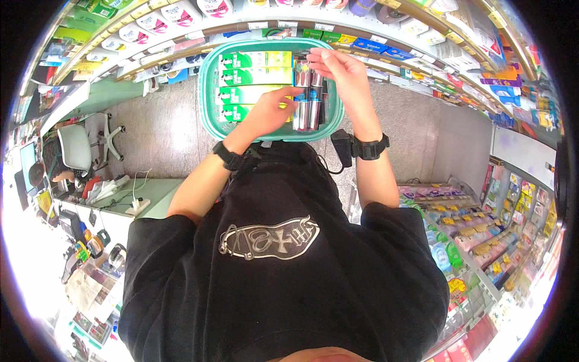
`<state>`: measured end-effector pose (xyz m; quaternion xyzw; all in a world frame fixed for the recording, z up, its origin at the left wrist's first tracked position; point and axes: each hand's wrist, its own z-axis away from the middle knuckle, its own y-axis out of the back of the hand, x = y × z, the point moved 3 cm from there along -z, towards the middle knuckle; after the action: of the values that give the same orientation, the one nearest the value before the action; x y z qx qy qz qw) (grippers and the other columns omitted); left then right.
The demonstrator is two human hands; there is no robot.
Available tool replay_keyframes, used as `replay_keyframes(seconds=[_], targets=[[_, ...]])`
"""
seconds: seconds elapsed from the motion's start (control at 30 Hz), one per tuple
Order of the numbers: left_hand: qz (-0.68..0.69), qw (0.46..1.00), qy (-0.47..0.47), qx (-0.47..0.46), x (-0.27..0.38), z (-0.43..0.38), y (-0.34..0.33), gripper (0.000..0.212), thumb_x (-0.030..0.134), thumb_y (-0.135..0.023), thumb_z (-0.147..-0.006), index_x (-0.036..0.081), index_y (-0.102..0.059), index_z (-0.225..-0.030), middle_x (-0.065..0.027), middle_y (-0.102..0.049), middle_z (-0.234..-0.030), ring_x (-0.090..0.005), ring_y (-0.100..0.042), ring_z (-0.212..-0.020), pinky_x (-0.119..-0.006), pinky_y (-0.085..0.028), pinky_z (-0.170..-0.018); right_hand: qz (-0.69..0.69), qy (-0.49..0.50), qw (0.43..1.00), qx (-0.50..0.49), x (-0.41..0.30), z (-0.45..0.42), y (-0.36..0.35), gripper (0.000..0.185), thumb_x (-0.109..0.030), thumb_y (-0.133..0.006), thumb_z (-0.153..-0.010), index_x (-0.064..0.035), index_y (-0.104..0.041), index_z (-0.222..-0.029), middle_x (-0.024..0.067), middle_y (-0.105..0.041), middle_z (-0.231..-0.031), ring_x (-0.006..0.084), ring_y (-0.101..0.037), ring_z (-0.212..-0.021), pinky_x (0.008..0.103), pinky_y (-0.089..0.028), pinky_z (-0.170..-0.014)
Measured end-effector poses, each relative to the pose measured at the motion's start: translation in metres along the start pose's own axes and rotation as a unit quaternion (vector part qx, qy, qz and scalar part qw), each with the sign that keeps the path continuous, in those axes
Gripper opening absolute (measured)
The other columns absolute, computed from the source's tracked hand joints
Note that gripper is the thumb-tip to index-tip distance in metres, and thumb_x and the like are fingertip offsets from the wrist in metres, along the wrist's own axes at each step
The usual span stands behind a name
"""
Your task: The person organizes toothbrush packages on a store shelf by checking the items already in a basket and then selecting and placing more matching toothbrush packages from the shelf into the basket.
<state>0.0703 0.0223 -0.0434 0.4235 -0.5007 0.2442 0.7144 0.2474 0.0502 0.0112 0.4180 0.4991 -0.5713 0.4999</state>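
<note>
In front of my body is a teal plastic basket [204, 97]. Several green-and-yellow toothpaste boxes [255, 77] lie in it side by side, filling the left and middle. Along its right side are several shiny silver-and-dark-red cylindrical packages [300, 118] with dark ends and blue marks. My left hand [270, 111] reaches over the lower boxes, its fingertips at the nearer cylinders; whether they grip one is unclear. My right hand [340, 68] is over the basket's upper right, fingers extended and apart from the thumb, holding nothing, beside the farther cylinders.
Shop shelves with white bottles [181, 12] and small blue boxes [368, 45] curve around just beyond the basket. To the left are a swivel chair [76, 147] and a counter [156, 192] with a power strip [137, 207]. Packed goods [470, 226] fill a display at the right.
</note>
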Motion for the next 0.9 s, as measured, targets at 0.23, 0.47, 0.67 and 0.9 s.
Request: replay_keyframes(seconds=[0.23, 0.47, 0.67, 0.9], targets=[[0.021, 0.993, -0.013, 0.118, -0.018, 0.024, 0.103, 0.029, 0.004, -0.057, -0.086, 0.005, -0.06, -0.115, -0.0117, -0.064, -0.111, -0.0203, -0.064, -0.097, -0.03, -0.053, -0.076, -0.026, 0.01, 0.999, 0.033, -0.003, 0.008, -0.054, 0.028, -0.017, -0.054, -0.095, 0.004, -0.062, -0.112, 0.0131, -0.068, -0.1, 0.0167, -0.065, -0.091, 0.0268, -0.051, -0.083], [0.146, 0.976, -0.004, 0.159, -0.037, 0.054, 0.204, 0.025, 0.002, -0.054, -0.089, 0.002, -0.06, -0.114, -0.0081, -0.06, -0.118, -0.0149, -0.058, -0.105, -0.028, -0.05, -0.083, 0.005, 0.046, 0.997, 0.058, -0.021, 0.008, -0.152, 0.031, -0.021, -0.055, -0.095, 0.0032, -0.062, -0.112, 0.0141, -0.068, -0.1, 0.0195, -0.066, -0.091, 0.03, -0.051, -0.084], [0.205, 0.963, -0.067, 0.163, -0.033, 0.071, 0.283, 0.026, 0.003, -0.051, -0.092, 0.0, -0.058, -0.117, -0.0063, -0.061, -0.118, -0.0145, -0.058, -0.104, -0.027, -0.049, -0.081, 0.017, 0.092, 0.996, -0.001, -0.068, -0.006, -0.263, 0.025, -0.014, -0.054, -0.095, 0.0038, -0.063, -0.111, 0.0105, -0.069, -0.095, 0.0142, -0.065, -0.085, 0.0259, -0.052, -0.081], [0.262, 0.937, -0.163, 0.162, -0.009, 0.086, 0.365, 0.023, 0.004, -0.051, -0.092, -0.001, -0.058, -0.113, -0.0075, -0.061, -0.115, -0.0122, -0.058, -0.1, -0.026, -0.048, -0.082, 0.025, 0.163, 0.986, -0.032, -0.118, -0.028, -0.368, 0.022, -0.01, -0.053, -0.095, 0.0047, -0.063, -0.108, 0.0085, -0.068, -0.092, 0.0115, -0.064, -0.084, 0.0249, -0.052, -0.077]])
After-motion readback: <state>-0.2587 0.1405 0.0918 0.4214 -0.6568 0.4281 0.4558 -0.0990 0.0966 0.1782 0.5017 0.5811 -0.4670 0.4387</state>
